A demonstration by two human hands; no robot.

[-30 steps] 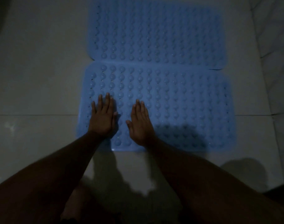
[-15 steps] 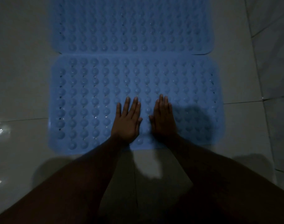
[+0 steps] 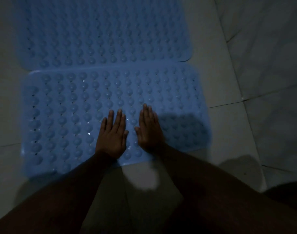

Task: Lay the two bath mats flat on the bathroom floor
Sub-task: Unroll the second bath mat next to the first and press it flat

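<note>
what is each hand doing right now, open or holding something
Left hand: open, pressed flat on the near blue studded rubber bath mat.
Right hand: open, flat on the same mat, holding nothing.

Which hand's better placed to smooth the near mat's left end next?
Probably left: the left hand lies flat nearer that end of the near mat; the right hand would have to cross over it.

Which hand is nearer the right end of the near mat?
Right. The right hand lies flat on the near mat, closer to that end; the left hand lies flat beside it, nearer the mat's middle.
</note>
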